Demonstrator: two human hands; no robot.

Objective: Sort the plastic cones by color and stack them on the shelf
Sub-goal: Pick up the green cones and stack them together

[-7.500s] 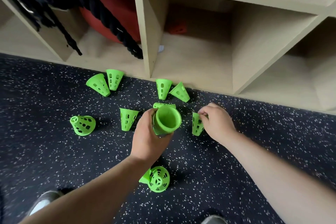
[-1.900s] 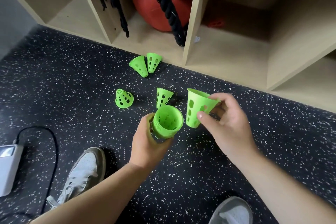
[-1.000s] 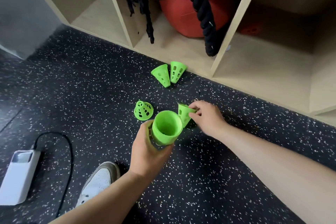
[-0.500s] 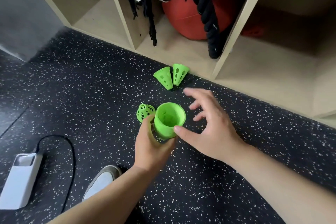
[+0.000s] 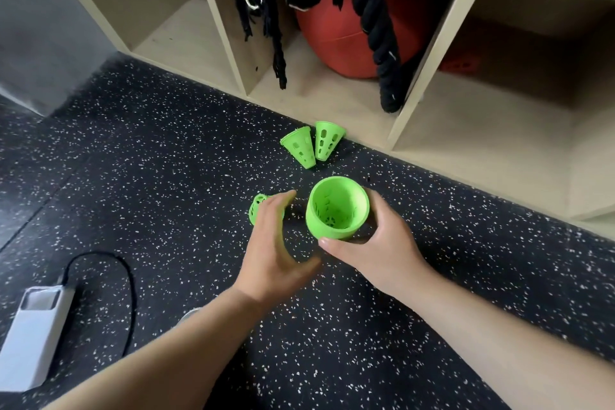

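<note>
Stack of green cones point(image 5: 337, 206) sits at frame centre, gripped around its sides by the right hand point(image 5: 376, 250). The left hand point(image 5: 273, 243), blurred with fingers loosely spread, partly hides a lone cone point(image 5: 257, 208) on the floor point(image 5: 149, 160). A pair of cones point(image 5: 301, 148) lies just above, beside the shelf point(image 5: 332, 100).

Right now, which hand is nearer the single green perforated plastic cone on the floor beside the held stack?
Left. The left hand reaches over the single green cone, partly covering it; the right hand is further right, holding the green plastic cone stack.
</note>
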